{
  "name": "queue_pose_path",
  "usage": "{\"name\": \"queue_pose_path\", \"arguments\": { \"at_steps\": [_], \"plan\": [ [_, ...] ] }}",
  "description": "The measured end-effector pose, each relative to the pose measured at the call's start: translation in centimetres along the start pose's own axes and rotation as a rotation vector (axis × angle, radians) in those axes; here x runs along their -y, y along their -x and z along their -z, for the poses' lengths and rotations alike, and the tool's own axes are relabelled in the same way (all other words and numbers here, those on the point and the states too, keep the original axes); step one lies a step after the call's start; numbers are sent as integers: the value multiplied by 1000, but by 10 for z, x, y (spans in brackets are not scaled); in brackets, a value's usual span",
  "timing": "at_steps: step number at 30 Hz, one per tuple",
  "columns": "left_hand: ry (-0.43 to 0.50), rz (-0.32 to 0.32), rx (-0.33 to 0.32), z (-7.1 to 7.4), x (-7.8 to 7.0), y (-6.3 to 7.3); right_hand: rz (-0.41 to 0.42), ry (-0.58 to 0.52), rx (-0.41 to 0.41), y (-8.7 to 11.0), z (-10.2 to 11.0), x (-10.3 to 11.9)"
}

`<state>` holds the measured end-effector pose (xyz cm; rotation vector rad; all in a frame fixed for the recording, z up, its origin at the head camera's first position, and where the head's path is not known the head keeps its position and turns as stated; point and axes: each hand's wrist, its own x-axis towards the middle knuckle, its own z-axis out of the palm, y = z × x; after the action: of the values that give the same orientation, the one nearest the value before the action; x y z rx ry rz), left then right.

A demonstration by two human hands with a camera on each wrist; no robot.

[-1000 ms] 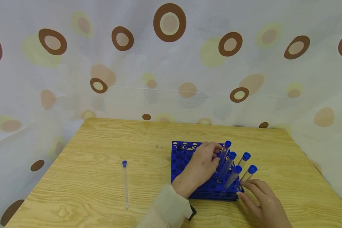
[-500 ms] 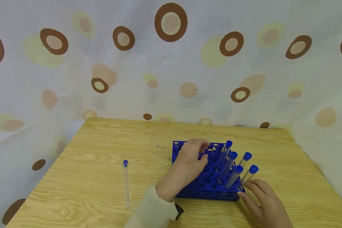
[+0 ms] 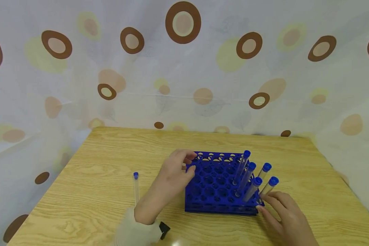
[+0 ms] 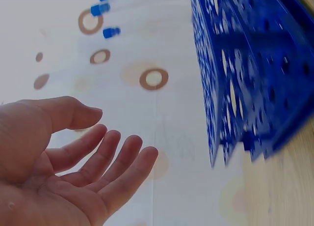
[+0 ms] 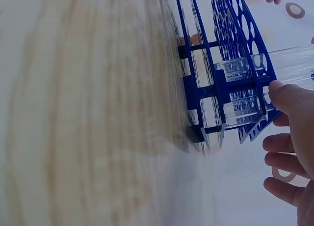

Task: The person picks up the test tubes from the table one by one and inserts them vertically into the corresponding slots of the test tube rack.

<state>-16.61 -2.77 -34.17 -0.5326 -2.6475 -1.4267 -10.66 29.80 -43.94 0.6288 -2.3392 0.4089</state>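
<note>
A blue test tube rack (image 3: 216, 207) stands on the table, with several blue-capped clear test tubes (image 3: 246, 179) upright but leaning in its right-hand holes. My right hand (image 3: 287, 213) holds the rack's near right corner, the thumb on its edge in the right wrist view. Over the rack's left edge hovers my left hand (image 3: 172, 174), its fingers loosely bent and nothing between them; the left wrist view shows the palm apart from the rack (image 4: 255, 78). One capped test tube (image 3: 136, 188) lies on the table at the left, its lower end hidden behind my left forearm.
The wooden table (image 3: 89, 191) reaches back to a hanging cloth (image 3: 184, 75) printed with brown rings and pale spots. Cloth also runs along both sides. A black strap piece (image 3: 164, 229) sticks out by my left sleeve.
My left hand has moved left across the rack, away from the standing tubes to its left edge, holding nothing. My right hand has stayed on the rack corner.
</note>
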Motion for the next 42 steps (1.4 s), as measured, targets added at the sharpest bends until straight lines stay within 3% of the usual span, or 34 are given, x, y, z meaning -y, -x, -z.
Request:
{"name": "queue_pose_path", "arguments": {
  "at_steps": [4, 9, 12, 21, 30, 38, 42],
  "plan": [
    [-15, 13, -49, 9, 14, 7, 15, 7, -29, -2, -1, 0],
    [9, 109, -54, 16, 30, 18, 2, 67, -45, -3, 0, 4],
    [19, 156, -46, 20, 36, 24, -18, 84, -33, -3, 1, 5],
    [5, 207, -86, 36, 47, 34, -33, 93, -29, -3, 1, 8],
    [-106, 233, -115, 60, 62, 46, -36, 87, -32, -3, 1, 8],
    [-185, 352, -104, 72, 76, 54, -8, 86, -64, -2, 0, 6],
    [-226, 401, -69, 74, 84, 57, 6, 89, -86, -1, -2, 5]
  ]
}}
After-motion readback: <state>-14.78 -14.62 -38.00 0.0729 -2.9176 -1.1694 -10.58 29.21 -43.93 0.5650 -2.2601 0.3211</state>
